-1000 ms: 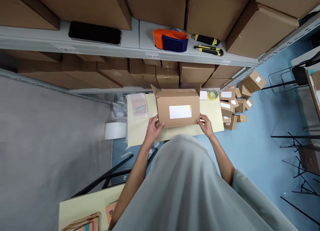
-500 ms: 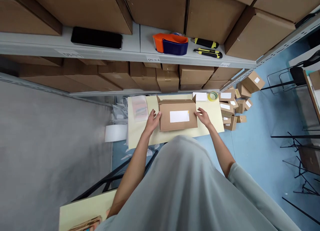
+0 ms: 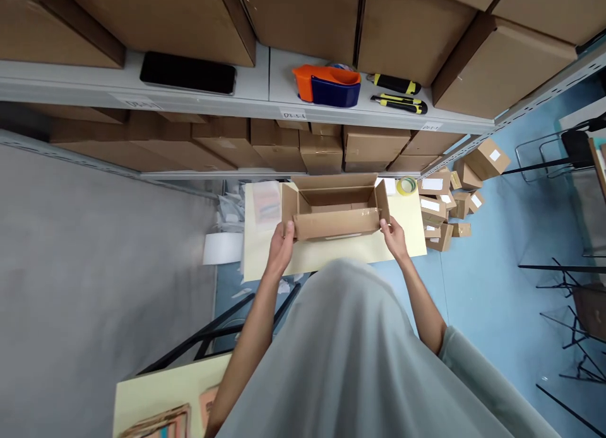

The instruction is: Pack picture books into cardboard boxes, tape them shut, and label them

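Note:
An open cardboard box (image 3: 337,223) is held above the cream tabletop (image 3: 265,261), its flaps spread and its inside facing up towards me. The inside looks bare where it shows. My left hand (image 3: 281,245) grips the near left corner, thumb on the flap. At the near right corner, my right hand (image 3: 394,237) grips it the same way. Part of a white label shows low on the box's near side. Behind its right flap lies a partly hidden white item (image 3: 390,185), with a roll of tape (image 3: 406,185) beside it.
A grey shelf (image 3: 255,100) bears large cartons, a phone (image 3: 188,72), an orange and blue tape dispenser (image 3: 327,86) and two utility knives (image 3: 400,103). Labelled parcels (image 3: 433,204) are piled right of the table. A clear plastic packet (image 3: 266,201) lies on the tabletop's left.
The box has tipped from showing its labelled side to showing its open top. The right hand, slightly off the box half a second ago, now grips its corner. Its flaps have spread outward.

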`<state>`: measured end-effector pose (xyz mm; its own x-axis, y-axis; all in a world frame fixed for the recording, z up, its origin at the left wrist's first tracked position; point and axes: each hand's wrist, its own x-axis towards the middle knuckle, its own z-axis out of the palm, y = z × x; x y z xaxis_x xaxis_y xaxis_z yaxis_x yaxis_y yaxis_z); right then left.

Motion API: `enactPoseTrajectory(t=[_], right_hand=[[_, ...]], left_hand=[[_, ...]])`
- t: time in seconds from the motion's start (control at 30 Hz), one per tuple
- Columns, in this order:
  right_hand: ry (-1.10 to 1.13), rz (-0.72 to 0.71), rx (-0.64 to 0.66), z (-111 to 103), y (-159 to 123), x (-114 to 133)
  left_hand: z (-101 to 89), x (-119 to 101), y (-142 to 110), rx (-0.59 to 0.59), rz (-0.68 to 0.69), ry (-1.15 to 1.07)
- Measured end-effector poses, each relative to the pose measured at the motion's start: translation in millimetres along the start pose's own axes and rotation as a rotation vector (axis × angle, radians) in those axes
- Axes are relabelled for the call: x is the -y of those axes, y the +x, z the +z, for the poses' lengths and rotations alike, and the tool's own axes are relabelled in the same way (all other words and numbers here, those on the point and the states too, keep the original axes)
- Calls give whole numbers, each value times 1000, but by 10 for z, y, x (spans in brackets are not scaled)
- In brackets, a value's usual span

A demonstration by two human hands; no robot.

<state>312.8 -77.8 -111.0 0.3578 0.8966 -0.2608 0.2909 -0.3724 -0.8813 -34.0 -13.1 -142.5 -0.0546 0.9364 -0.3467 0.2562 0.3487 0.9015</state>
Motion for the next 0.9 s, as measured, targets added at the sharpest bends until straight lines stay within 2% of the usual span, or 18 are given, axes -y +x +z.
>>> enactPoseTrajectory(t=[0.13, 0.23, 0.33, 0.4, 0.47, 0.53, 0.6, 0.7, 0.8, 0.9], right_hand=[[55, 60, 20, -62, -55, -207], [80, 105, -39, -125, -43, -365], [-96, 47, -189, -198, 1, -473], [-277, -67, -263, -230, 44, -513], [-422, -167, -272, -225, 91, -537], [-456, -194, -208, -171, 138, -557], [-349, -152, -83, -80, 179, -585], [-104, -27, 68, 45, 225, -643], [45, 54, 92, 47, 247, -686], [117, 90, 116, -88, 243, -687]], left_hand=[[22, 190, -64, -45, -161, -139], [-20, 292, -81, -155, -185, -115], [-100, 281, -101, -345, -20, 138], [-137, 242, -104, -390, 139, 355], [-131, 220, -86, -324, 242, 476], [-78, 233, -47, -209, 248, 453], [6, 274, -1, -105, 166, 337], [119, 329, 46, -22, 1, 128], [155, 321, 57, -1, -50, -5], [106, 284, 54, 31, -72, -96]])
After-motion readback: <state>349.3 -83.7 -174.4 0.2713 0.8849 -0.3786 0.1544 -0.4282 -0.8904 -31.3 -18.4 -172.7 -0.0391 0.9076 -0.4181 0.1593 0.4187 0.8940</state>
